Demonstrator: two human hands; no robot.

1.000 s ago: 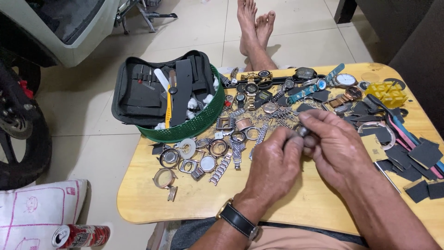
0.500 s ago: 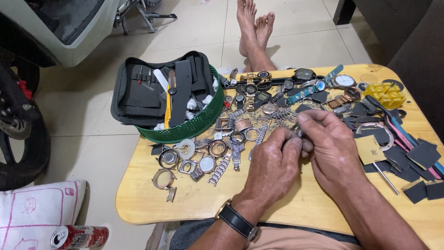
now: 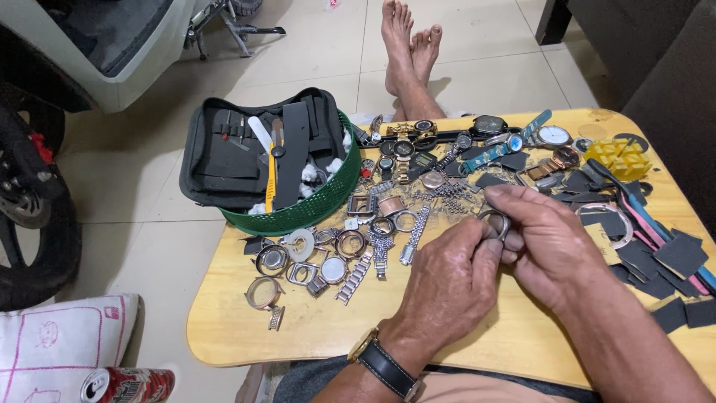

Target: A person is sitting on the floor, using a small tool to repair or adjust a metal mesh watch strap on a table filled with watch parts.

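- Metal watch case [image 3: 498, 222] sits pinched between both hands, above the worktop [image 3: 298, 328].
- Left hand [image 3: 447, 287] fingers closed on it from below.
- Right hand [image 3: 548, 246] fingers clamp its far rim.

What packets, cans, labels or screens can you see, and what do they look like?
Drink can: lying on its side on the floor at bottom left; a red cylinder with a silver top.
Pillow: just above the can; white cloth with pink line drawings.
No screens in view.
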